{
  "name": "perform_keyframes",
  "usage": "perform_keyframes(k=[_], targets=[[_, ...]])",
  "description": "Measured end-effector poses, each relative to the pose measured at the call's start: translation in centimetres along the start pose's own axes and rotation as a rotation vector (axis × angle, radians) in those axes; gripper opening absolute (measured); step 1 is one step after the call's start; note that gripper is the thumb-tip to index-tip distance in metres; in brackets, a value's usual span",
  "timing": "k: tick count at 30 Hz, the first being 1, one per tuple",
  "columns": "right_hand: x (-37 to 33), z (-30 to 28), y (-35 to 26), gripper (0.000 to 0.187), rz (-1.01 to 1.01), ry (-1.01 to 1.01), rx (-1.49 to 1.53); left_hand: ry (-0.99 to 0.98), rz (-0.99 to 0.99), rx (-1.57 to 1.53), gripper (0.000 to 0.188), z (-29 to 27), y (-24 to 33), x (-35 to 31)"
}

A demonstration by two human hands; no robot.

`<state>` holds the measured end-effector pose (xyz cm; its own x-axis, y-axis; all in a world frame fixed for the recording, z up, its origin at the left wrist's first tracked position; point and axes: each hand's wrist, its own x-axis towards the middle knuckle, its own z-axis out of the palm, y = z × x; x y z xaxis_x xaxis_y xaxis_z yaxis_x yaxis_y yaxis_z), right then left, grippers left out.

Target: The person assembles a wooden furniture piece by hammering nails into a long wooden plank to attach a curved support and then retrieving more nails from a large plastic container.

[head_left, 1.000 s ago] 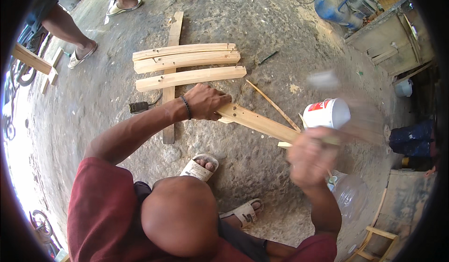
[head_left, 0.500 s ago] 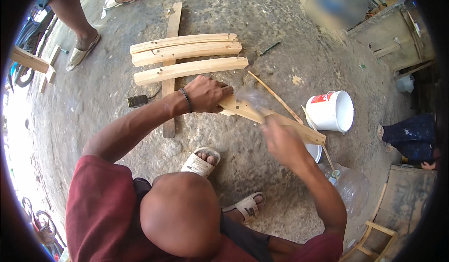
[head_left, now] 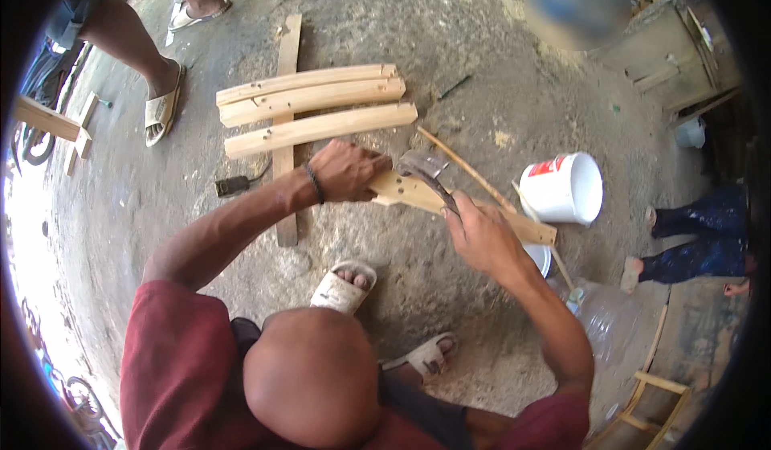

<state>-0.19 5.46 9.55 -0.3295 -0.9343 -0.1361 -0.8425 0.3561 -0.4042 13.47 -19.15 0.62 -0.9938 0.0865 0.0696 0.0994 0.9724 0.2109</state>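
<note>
My left hand is wrapped round the left end of a pale, curved wooden piece with dark dots along its face. In my right hand is a hammer-like hand tool with a dark handle; its metal head lies over the wood, close to my left hand. Whether the head touches the wood I cannot tell. Beyond my left hand, several similar curved wooden pieces lie side by side across a long flat board on the ground.
A white bucket lies tipped to the right, near a thin stick and a clear plastic container. A black box-shaped object sits left of the board. Another person's legs stand at upper left; someone in dark trousers is at far right.
The tool, blurred by motion before, now shows clearly over the wood. My left hand keeps its hold. At upper left, the other person's nearer foot has shifted to the right.
</note>
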Motion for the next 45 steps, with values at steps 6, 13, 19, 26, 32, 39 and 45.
perform_keyframes(k=[6, 13, 19, 26, 32, 39, 45], targets=[[-1.2, -4.0, -3.9, 0.016, -0.233, 0.497, 0.374, -0.067, -0.082, -0.08, 0.035, -0.5, 0.7, 0.1], [0.5, 0.2, -1.1, 0.019, 0.035, 0.025, 0.148, 0.027, -0.052, -0.024, 0.036, -0.5, -0.1, -0.2], [-1.8, 0.4, -1.0, 0.019, -0.057, 0.177, 0.257, -0.01, -0.063, -0.093, 0.036, -0.8, 0.7, 0.0], [-1.1, 0.4, -2.6, 0.027, -0.125, 0.393, 0.3, 0.044, -0.042, -0.074, 0.032, -0.4, 0.1, 0.0], [-0.6, 0.9, -0.3, 0.031, 0.213, -0.049, 0.172, -0.049, -0.069, -0.059, 0.039, -0.4, 0.6, 0.1], [-3.7, -1.5, -1.6, 0.02, 0.075, 0.194, 0.3, -0.032, -0.097, -0.093, 0.054, -1.0, 0.7, 0.4], [-4.1, 2.5, 0.0, 0.016, -0.013, 0.12, 0.077, -0.073, -0.095, -0.104, 0.053, -0.1, 1.3, 0.9]])
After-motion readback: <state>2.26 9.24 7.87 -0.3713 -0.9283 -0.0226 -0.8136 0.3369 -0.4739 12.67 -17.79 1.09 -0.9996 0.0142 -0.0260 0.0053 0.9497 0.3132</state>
